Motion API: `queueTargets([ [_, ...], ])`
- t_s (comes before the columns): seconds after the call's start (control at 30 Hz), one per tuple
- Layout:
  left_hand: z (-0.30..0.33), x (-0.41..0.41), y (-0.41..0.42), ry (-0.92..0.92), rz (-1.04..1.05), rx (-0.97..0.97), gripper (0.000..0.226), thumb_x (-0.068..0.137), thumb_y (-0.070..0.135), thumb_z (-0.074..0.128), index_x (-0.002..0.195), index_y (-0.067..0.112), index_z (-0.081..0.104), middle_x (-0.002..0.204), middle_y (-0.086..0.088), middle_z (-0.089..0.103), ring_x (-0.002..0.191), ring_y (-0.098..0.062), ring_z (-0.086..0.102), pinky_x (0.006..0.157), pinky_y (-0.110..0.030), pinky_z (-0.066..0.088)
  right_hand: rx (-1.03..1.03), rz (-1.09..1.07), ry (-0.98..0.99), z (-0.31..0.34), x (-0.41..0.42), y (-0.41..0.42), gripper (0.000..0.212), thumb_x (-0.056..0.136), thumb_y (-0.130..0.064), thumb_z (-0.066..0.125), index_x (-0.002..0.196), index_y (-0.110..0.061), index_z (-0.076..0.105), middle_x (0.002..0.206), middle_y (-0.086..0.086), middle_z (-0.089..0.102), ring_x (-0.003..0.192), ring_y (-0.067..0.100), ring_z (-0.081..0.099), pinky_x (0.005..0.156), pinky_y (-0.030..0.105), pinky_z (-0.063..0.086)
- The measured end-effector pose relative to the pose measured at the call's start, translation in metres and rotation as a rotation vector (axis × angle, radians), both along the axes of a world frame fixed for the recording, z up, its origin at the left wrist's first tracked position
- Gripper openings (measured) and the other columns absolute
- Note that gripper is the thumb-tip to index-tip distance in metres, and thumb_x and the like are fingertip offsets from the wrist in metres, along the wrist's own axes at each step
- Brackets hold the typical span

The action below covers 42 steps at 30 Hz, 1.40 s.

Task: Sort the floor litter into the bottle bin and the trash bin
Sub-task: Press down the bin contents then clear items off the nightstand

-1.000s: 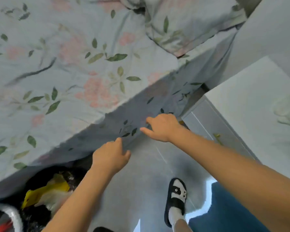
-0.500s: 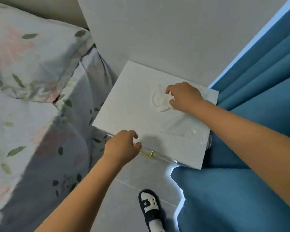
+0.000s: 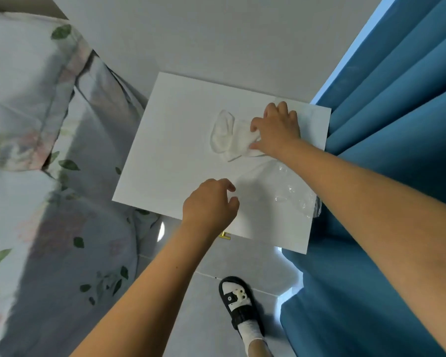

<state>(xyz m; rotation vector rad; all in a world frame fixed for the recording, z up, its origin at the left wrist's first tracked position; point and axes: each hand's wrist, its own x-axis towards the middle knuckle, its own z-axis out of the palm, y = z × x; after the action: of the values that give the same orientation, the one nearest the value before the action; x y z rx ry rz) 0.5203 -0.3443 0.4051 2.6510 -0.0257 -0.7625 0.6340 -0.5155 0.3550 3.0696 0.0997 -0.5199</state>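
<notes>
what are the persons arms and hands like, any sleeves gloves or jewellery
Both forearms are bare to the frame edge, with no sleeves showing. The left hand and right hand wear no gloves, and no rings, watch or bracelets are visible.

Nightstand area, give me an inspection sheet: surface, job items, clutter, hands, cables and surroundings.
Surface: white nightstand top, gold handle at its front edge.
Job's things: crumpled white tissue; clear plastic wrapper near the right edge.
Clutter: nothing seen.
Hands: right hand pinches the tissue; left hand hovers loosely curled, holding nothing.
Cables: nothing seen.
Surroundings: floral bedding left, blue curtain right, tiled floor, slipper. No bins in view.
</notes>
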Motion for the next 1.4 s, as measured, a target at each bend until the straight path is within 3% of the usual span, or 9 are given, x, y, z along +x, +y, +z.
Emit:
queueTargets([
  [0.17, -0.002, 0.012, 0.014, -0.001, 0.091, -0.04, 0.031, 0.091, 0.032, 0.052, 0.121, 0.025, 0.06, 0.119, 0.004, 0.062, 0.106, -0.017, 0.058, 0.082, -0.03, 0.045, 0.019, 0.009, -0.07, -0.012, 0.003, 0.002, 0.021, 0.092, -0.031, 0.056, 0.111, -0.024, 0.061, 0.115, 0.006, 0.054, 0.114, 0.029, 0.041, 0.088, 0.038, 0.033],
  [0.3, 0.003, 0.02, 0.02, -0.006, 0.202, -0.181, 0.032, 0.091, 0.036, 0.055, 0.119, 0.021, 0.06, 0.114, 0.006, 0.065, 0.102, -0.014, 0.06, 0.084, -0.027, 0.046, 0.326, -0.18, -0.258, 0.021, -0.01, 0.005, 0.021, 0.091, -0.034, 0.057, 0.106, -0.02, 0.061, 0.11, 0.006, 0.061, 0.108, 0.031, 0.047, 0.086, 0.039, 0.037],
  [0.47, 0.03, 0.031, 0.023, 0.437, 0.843, -0.987, 0.044, 0.086, 0.056, 0.057, 0.115, 0.022, 0.058, 0.12, -0.003, 0.061, 0.101, -0.02, 0.067, 0.086, -0.042, 0.057, 0.661, -0.146, -0.325, 0.055, -0.057, 0.032, 0.02, 0.085, -0.033, 0.066, 0.1, -0.02, 0.064, 0.096, 0.0, 0.063, 0.094, 0.026, 0.051, 0.077, 0.033, 0.039],
  [0.53, 0.03, 0.032, 0.028, 0.569, 0.867, -1.169, 0.039, 0.088, 0.049, 0.058, 0.111, 0.019, 0.065, 0.114, -0.007, 0.067, 0.1, -0.024, 0.068, 0.089, -0.045, 0.056, 0.756, -0.116, -0.241, 0.055, -0.072, 0.047, 0.017, 0.08, -0.027, 0.069, 0.095, -0.021, 0.065, 0.089, -0.002, 0.062, 0.088, 0.023, 0.052, 0.077, 0.032, 0.04],
  [0.77, 0.003, 0.012, 0.044, 0.352, 1.026, -1.057, 0.016, 0.091, 0.014, 0.062, 0.104, 0.005, 0.066, 0.091, -0.009, 0.072, 0.08, -0.017, 0.069, 0.063, -0.023, 0.057, 0.899, 0.054, 0.422, 0.06, -0.05, 0.07, 0.021, 0.076, -0.025, 0.074, 0.095, -0.029, 0.067, 0.085, -0.016, 0.065, 0.063, -0.014, 0.052, 0.063, 0.006, 0.037],
  [0.93, -0.008, 0.0, 0.063, 0.265, 1.153, -0.983, 0.026, 0.093, 0.013, 0.059, 0.117, 0.003, 0.059, 0.106, -0.012, 0.068, 0.089, -0.019, 0.068, 0.062, -0.023, 0.058, 0.699, -0.129, 0.048, 0.025, 0.006, 0.064, 0.054, 0.077, -0.023, 0.075, 0.127, -0.028, 0.054, 0.122, -0.001, 0.056, 0.101, 0.01, 0.056, 0.086, 0.024, 0.045],
  [1.1, -0.01, -0.005, 0.072, 0.249, 1.145, -0.973, 0.031, 0.093, 0.015, 0.06, 0.122, 0.002, 0.057, 0.11, -0.013, 0.068, 0.091, -0.019, 0.068, 0.065, -0.024, 0.058, 0.26, -0.048, 0.151, -0.02, 0.009, 0.068, 0.055, 0.084, -0.022, 0.068, 0.134, -0.018, 0.047, 0.137, 0.008, 0.04, 0.123, 0.031, 0.041, 0.093, 0.041, 0.045],
  [1.27, -0.01, -0.003, 0.075, 0.255, 1.182, -1.025, 0.03, 0.094, 0.014, 0.058, 0.122, 0.002, 0.056, 0.107, -0.011, 0.068, 0.088, -0.017, 0.068, 0.063, -0.023, 0.058, 0.43, -0.104, -0.011, -0.027, -0.003, 0.064, 0.028, 0.088, -0.023, 0.062, 0.114, -0.014, 0.061, 0.116, 0.009, 0.058, 0.106, 0.03, 0.056, 0.077, 0.033, 0.045],
  [1.4, -0.012, -0.005, 0.076, 0.24, 1.203, -1.041, 0.027, 0.094, 0.014, 0.059, 0.119, 0.005, 0.057, 0.107, -0.01, 0.068, 0.088, -0.017, 0.068, 0.065, -0.025, 0.059, 0.911, -0.253, -0.09, 0.016, -0.03, 0.081, 0.026, 0.087, -0.032, 0.065, 0.103, -0.011, 0.064, 0.097, 0.001, 0.066, 0.087, 0.019, 0.059, 0.071, 0.025, 0.042],
])
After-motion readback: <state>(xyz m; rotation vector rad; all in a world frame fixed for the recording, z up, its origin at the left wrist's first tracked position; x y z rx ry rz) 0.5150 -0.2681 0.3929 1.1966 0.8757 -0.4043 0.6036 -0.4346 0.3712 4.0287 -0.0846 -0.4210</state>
